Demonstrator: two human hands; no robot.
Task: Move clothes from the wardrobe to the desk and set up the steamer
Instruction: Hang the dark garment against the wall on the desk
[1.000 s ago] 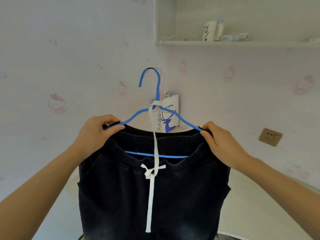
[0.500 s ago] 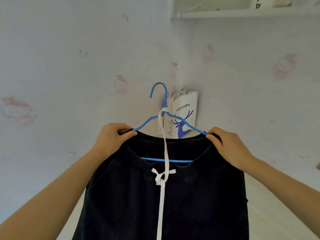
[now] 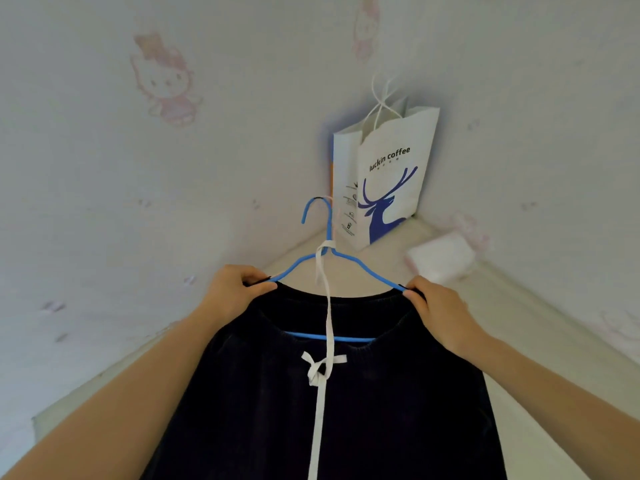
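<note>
Now both hands pinch the blue hanger, left hand and right hand at opposite ends, dark trousers hanging level just short of the coffee bag

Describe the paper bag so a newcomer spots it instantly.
Find the corner where both papered walls meet, behind the pale desk. Just beyond the hook of the blue hanger is a tall white paper bag. Unlike the plain white packet to its right, it bears a blue deer and the words luckin coffee.
</note>
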